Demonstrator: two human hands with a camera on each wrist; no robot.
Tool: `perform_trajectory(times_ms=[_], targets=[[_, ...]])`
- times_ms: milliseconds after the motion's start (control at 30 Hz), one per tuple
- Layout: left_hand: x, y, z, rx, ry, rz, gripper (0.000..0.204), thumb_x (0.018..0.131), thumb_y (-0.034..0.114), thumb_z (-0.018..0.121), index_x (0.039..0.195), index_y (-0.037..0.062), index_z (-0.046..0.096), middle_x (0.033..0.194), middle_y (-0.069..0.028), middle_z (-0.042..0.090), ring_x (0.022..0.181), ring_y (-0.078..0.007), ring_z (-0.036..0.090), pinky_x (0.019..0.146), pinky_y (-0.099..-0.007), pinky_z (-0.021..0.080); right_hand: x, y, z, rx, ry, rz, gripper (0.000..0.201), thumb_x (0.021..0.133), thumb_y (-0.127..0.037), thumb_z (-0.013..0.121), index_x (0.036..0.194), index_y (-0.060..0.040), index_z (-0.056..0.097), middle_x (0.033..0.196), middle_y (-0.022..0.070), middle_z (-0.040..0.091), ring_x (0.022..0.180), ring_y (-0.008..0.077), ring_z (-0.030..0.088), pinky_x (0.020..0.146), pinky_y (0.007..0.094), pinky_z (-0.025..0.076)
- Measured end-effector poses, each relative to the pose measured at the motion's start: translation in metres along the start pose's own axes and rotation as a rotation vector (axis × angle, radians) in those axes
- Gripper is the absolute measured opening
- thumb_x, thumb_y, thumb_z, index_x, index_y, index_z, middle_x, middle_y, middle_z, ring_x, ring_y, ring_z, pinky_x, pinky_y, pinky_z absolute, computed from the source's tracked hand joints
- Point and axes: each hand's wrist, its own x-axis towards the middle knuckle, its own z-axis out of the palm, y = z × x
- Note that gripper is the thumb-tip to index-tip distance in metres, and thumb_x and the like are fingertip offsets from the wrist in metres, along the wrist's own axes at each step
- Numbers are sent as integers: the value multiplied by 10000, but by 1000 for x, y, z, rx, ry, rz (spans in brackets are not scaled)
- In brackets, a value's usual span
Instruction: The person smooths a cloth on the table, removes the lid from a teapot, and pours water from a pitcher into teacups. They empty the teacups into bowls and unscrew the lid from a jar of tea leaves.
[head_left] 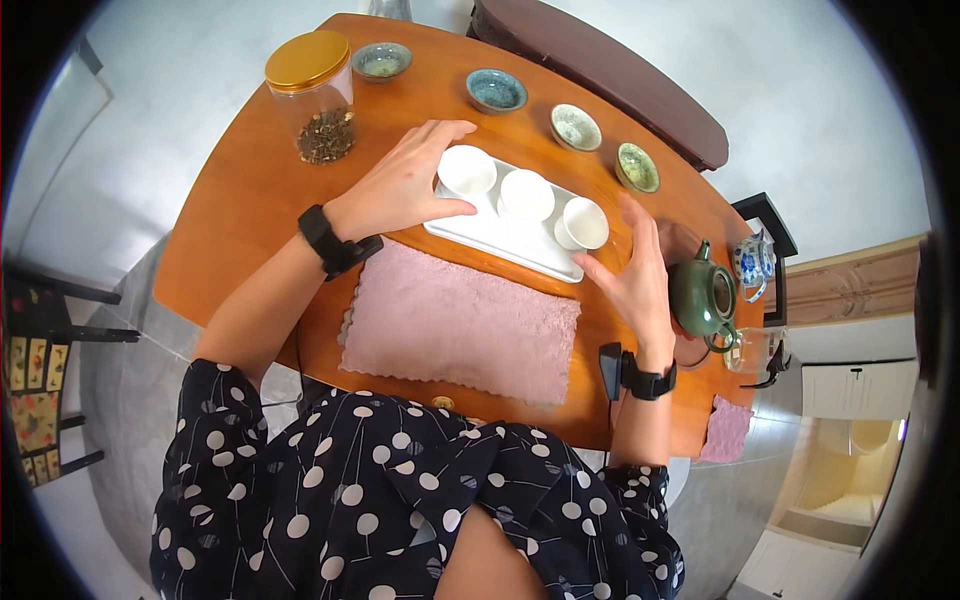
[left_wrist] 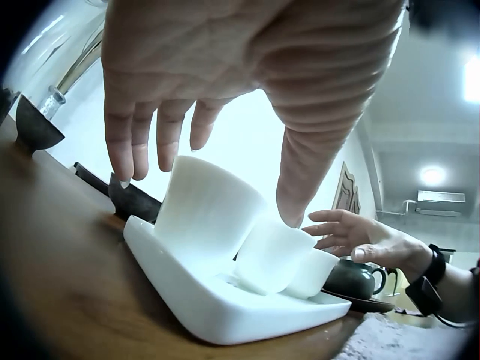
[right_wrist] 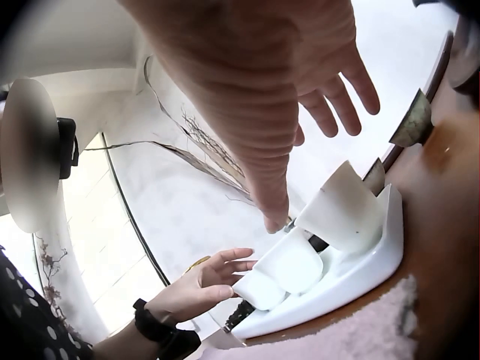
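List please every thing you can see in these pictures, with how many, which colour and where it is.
white cups: three, white, in a row on the tray
tray: one, white, middle of the table
small bowls: four, blue-green glazes, along the far edge
jar: one, clear with gold lid, dark leaves inside, far left
teapot: one, dark green, at the right end
pink cloth: one, pink, near edge in front of the tray
small pink cloth: one, pink, near right corner
table: one, orange-brown wood
left hand: open, fingers straight, at the tray's left end, black wristband
right hand: open, at the tray's right end, black wristband
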Motion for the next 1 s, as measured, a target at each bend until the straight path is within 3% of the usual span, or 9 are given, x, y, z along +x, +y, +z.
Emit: perform_trajectory(times_ms=[167, 233, 400, 567, 633, 767, 833, 933, 1000], targets=[[8, -1, 7, 20, -34, 23, 767, 761, 208, 826, 1392, 16, 435, 1362, -177, 519, 1282, -327, 494, 1059, -400, 415, 12, 4, 6, -12, -65, 46, 842, 726, -300, 864, 1411, -61, 436, 1381, 181, 527, 1254, 367, 535, 985, 450, 494], [12, -2, 10, 34, -28, 58, 756, 762, 202, 823, 1387, 19, 438, 1352, -177, 530, 1273, -327, 505, 1040, -396, 431, 16, 3, 8, 100, -167, 129, 819, 733, -318, 857, 1396, -60, 451, 1365, 179, 548, 1223, 354, 568, 970, 441, 500], [12, 0, 9, 8, -1, 7, 735, 764, 167, 811, 1388, 55, 439, 1260, -168, 607, 1214, -333, 557, 949, -387, 491, 17, 8, 17, 94, -144, 99, 739, 748, -276, 835, 1360, -55, 485, 1318, 174, 596, 1165, 351, 610, 932, 438, 518], [10, 2, 7, 65, 10, 48, 720, 768, 145, 800, 1388, 64, 442, 1246, -156, 619, 1208, -339, 554, 978, -396, 468, 16, 9, 16, 83, -126, 90, 676, 749, -224, 811, 1326, -49, 506, 1254, 182, 634, 1116, 367, 632, 905, 439, 530], [10, 3, 8, 79, 12, 63, 714, 771, 141, 795, 1387, 67, 443, 1250, -153, 617, 1207, -340, 554, 990, -399, 459, 16, 9, 16, 74, -109, 81, 674, 732, -174, 832, 1303, -17, 510, 1190, 179, 664, 992, 317, 671, 893, 377, 526], [10, 3, 8, 77, 3, 56, 702, 781, 138, 786, 1386, 51, 440, 1262, -153, 608, 1223, -338, 543, 1031, -403, 431, 16, 10, 17, 74, -108, 79, 661, 740, -180, 825, 1297, -18, 510, 1183, 184, 666, 1009, 331, 672, 894, 386, 526], [10, 1, 9, 81, -3, 64, 700, 785, 139, 784, 1386, 43, 439, 1266, -153, 604, 1230, -338, 538, 1039, -403, 426, 16, 11, 17, 97, -111, 84, 652, 748, -219, 802, 1306, -38, 518, 1215, 199, 649, 1090, 375, 641, 902, 433, 525], [9, 2, 10, 87, 17, 98, 671, 791, 174, 781, 1348, -4, 454, 1246, -201, 603, 1158, -363, 546, 1003, -420, 432, 15, 8, 16, 114, -119, 86, 639, 755, -207, 793, 1303, -29, 516, 1222, 202, 642, 1089, 374, 640, 900, 428, 524], [9, 3, 8, 96, -12, 44, 678, 813, 161, 771, 1390, 28, 441, 1296, -157, 595, 1260, -330, 518, 1053, -399, 411, 15, 9, 17, 121, -114, 72, 634, 758, -195, 789, 1304, -28, 514, 1229, 202, 636, 1093, 374, 638, 903, 426, 523]])
